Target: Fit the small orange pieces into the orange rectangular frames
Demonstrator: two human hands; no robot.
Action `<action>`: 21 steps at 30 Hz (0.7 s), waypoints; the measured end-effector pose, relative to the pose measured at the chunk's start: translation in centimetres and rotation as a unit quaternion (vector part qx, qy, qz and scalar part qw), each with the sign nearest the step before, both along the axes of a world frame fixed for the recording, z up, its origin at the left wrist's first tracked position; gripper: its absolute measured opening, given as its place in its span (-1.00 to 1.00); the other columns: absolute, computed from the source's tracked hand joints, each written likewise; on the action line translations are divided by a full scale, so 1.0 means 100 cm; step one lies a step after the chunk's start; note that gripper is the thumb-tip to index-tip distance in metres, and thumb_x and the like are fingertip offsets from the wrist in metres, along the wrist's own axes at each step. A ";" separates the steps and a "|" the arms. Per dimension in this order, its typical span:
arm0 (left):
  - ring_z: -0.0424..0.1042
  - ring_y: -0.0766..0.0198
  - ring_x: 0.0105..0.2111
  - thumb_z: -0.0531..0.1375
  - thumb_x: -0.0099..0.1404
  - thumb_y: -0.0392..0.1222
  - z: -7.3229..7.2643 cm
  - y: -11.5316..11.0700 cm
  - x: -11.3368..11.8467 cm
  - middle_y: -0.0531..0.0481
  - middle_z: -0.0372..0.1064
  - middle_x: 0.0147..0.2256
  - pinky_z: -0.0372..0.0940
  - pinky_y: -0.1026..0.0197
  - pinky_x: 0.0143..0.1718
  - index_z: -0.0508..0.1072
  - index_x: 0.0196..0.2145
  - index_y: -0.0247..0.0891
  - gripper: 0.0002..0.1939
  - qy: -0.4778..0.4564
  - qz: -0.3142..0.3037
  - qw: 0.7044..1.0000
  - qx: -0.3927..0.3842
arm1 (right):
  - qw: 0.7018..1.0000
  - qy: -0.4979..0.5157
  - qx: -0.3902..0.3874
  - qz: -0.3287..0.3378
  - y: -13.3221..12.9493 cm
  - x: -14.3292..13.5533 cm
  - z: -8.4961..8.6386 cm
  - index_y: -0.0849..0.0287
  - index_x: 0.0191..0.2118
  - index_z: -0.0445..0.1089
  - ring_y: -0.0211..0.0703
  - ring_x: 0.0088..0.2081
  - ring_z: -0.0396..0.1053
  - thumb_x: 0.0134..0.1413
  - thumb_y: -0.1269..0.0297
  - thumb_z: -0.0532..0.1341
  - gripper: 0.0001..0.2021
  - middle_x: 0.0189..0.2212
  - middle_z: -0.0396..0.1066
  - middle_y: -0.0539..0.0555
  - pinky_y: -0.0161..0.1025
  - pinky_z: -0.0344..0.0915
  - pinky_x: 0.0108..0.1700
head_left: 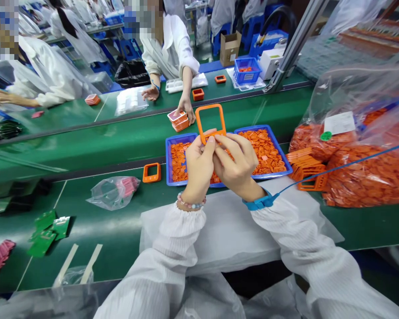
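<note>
An orange plastic frame point(224, 118), rectangular with rounded corners and an open middle, is held up in front of me. My left hand point(199, 161) pinches its lower edge, thumb on the near side. Close beside it, my right hand point(236, 164) has its fingertips pressed together at the same lower edge; whether a small part is between them is hidden. Below the hands sit a blue tray point(168, 166) and a second blue tray point(279, 150), both filled with small orange parts. A white sheet point(229, 230) lies under my forearms.
Bags of orange parts point(365, 173) and stacked orange frames point(306, 166) stand at right. At left lie one orange frame point(152, 173), a clear bag point(113, 192) and green circuit boards point(46, 232). Across the green conveyor point(126, 137), a co-worker's hand point(186, 108) touches stacked orange-edged pieces point(178, 120).
</note>
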State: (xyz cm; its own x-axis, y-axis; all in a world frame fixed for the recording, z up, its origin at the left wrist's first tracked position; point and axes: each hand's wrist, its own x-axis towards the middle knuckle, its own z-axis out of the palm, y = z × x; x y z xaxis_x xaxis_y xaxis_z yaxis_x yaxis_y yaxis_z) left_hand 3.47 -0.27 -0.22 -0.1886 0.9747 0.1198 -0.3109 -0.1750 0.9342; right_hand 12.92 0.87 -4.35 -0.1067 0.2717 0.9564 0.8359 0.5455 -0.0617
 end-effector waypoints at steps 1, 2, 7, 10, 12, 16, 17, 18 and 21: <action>0.56 0.34 -0.25 0.28 0.37 -0.18 -0.001 0.001 -0.001 0.00 0.57 -0.26 0.42 0.32 -0.16 0.55 -0.10 -0.25 -0.83 -0.002 0.001 1.000 -0.005 | 1.000 0.000 -0.010 0.006 0.000 0.000 0.000 0.08 -0.08 0.59 -0.06 0.00 0.51 0.26 0.38 0.27 -0.81 -0.07 0.62 0.06 -0.12 0.44 0.00; 0.56 0.35 -0.27 0.29 0.36 -0.18 -0.001 0.002 -0.002 0.01 0.57 -0.27 0.42 0.32 -0.17 0.55 -0.11 -0.25 -0.83 -0.006 0.003 1.000 -0.009 | 1.000 0.000 -0.020 0.013 0.001 0.001 -0.001 0.08 -0.06 0.59 -0.05 0.02 0.51 0.27 0.38 0.25 -0.79 -0.07 0.62 0.06 -0.11 0.44 0.01; 0.54 0.38 -0.35 0.34 0.31 -0.13 -0.001 0.007 -0.009 0.01 0.55 -0.31 0.42 0.34 -0.25 0.51 -0.11 -0.26 -0.76 -0.031 -0.006 0.999 -0.033 | 0.997 0.018 -0.018 0.071 0.002 0.004 -0.004 0.06 -0.04 0.59 0.00 0.00 0.52 0.24 0.39 0.21 -0.74 -0.09 0.63 0.07 -0.05 0.46 -0.02; 0.58 0.33 -0.34 0.31 0.33 -0.05 0.002 0.006 -0.012 -0.01 0.56 -0.28 0.45 0.32 -0.27 0.47 -0.05 -0.23 -0.70 -0.010 -0.019 0.999 -0.027 | 0.987 0.099 -0.074 0.106 0.003 0.008 0.000 0.05 -0.01 0.55 0.06 0.05 0.50 0.30 0.31 0.14 -0.73 -0.08 0.61 0.12 0.08 0.46 0.07; 0.60 0.29 -0.33 0.29 0.35 -0.03 0.004 0.004 -0.011 -0.01 0.57 -0.28 0.47 0.31 -0.29 0.45 -0.02 -0.20 -0.68 0.023 -0.047 0.998 -0.024 | 0.959 0.191 -0.148 0.147 0.006 0.010 0.004 0.10 0.16 0.44 0.09 0.13 0.45 0.35 0.18 0.13 -0.65 0.05 0.53 0.21 0.10 0.48 0.07; 0.62 0.22 -0.32 0.26 0.38 -0.03 0.010 0.001 -0.013 -0.02 0.57 -0.30 0.48 0.29 -0.35 0.44 0.07 -0.18 -0.65 0.085 -0.136 0.986 -0.040 | 0.815 0.323 -0.364 0.314 0.014 0.015 0.013 0.12 0.14 0.40 -0.02 -0.13 0.57 0.26 -0.08 0.25 -0.52 -0.14 0.57 0.17 -0.11 0.57 -0.21; 0.62 0.22 -0.33 0.24 0.39 -0.01 0.011 0.001 -0.016 -0.02 0.57 -0.31 0.48 0.29 -0.36 0.43 0.10 -0.18 -0.62 0.101 -0.151 0.982 -0.047 | 0.782 0.343 -0.398 0.336 0.016 0.017 0.015 0.13 0.02 0.46 -0.08 -0.24 0.58 0.21 -0.11 0.29 -0.55 -0.25 0.57 0.12 -0.16 0.56 -0.26; 0.62 0.22 -0.35 0.23 0.40 0.01 0.013 0.002 -0.021 -0.02 0.57 -0.32 0.48 0.29 -0.37 0.41 0.14 -0.17 -0.58 0.120 -0.158 0.979 -0.053 | 0.760 0.362 -0.415 0.345 0.018 0.019 0.017 0.14 -0.10 0.48 -0.12 -0.31 0.57 0.15 -0.12 0.34 -0.58 -0.33 0.55 0.08 -0.20 0.56 -0.29; 0.60 0.25 -0.41 0.16 0.44 0.06 0.014 0.009 -0.042 -0.03 0.57 -0.34 0.46 0.29 -0.38 0.37 0.21 -0.18 -0.53 0.208 -0.124 0.968 -0.061 | 0.739 0.408 -0.416 0.338 0.023 0.027 0.023 0.13 -0.24 0.44 -0.19 -0.37 0.57 0.06 -0.16 0.39 -0.57 -0.40 0.52 0.03 -0.27 0.55 -0.31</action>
